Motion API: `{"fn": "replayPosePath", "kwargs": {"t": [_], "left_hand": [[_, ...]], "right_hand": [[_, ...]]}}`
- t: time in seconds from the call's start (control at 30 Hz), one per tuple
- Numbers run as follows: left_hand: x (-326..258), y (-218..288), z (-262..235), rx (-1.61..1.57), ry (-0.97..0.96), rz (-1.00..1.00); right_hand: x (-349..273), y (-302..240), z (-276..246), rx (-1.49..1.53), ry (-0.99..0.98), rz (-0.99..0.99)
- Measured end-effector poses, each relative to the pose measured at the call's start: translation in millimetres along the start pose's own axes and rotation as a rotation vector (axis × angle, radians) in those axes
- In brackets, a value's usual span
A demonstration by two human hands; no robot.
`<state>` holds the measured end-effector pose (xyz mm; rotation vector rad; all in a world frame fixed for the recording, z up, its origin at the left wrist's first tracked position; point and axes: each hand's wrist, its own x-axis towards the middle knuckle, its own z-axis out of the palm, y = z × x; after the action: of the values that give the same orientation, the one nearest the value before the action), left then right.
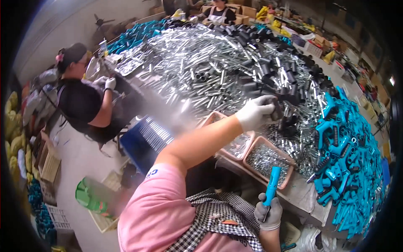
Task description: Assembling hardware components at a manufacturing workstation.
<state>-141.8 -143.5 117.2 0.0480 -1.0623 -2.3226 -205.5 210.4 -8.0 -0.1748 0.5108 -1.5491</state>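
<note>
My left hand (pixel 257 113), in a white glove, reaches across to the front of the heap. Its fingers close round a black plastic sleeve (pixel 277 110) at the edge of a pile of black sleeves (pixel 262 69). Lower down, near my body, my right hand (pixel 270 213), gloved too, grips a teal plastic tool handle (pixel 274 181) held nearly upright. A dark end of it shows below the fingers. Between the hands lies a pink tray (pixel 289 178) of small metal parts (pixel 265 159).
Many metal rods (pixel 210 84) cover the table. Teal plastic handles (pixel 340 155) are heaped at the right. A second pink tray (pixel 247 153) adjoins the first. A blue bin (pixel 136 147) stands at left, near a seated co-worker (pixel 82 92). Another person (pixel 220 14) sits at the far side.
</note>
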Motion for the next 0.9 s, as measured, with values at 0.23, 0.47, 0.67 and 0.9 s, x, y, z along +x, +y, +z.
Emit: {"fn": "replayPosePath", "kwargs": {"t": [0.23, 0.47, 0.67, 0.9], "left_hand": [[-140.5, 38.6, -8.1, -0.229, -0.024, 0.129], [-166.3, 7.3, -7.0, -0.029, -0.020, 0.032], [-195.4, -23.1, 8.7, 0.173, -0.127, -0.328], [-196.6, -59.7, 27.9, -0.048, 0.010, -0.114]], "right_hand": [[40.2, 25.9, 69.3, -0.069, -0.158, 0.209], [42.1, 38.7, 105.0, -0.105, -0.173, 0.189], [35.8, 45.9, 104.1, -0.143, -0.092, 0.170], [50.8, 57.2, 90.2, -0.060, 0.014, 0.385]]}}
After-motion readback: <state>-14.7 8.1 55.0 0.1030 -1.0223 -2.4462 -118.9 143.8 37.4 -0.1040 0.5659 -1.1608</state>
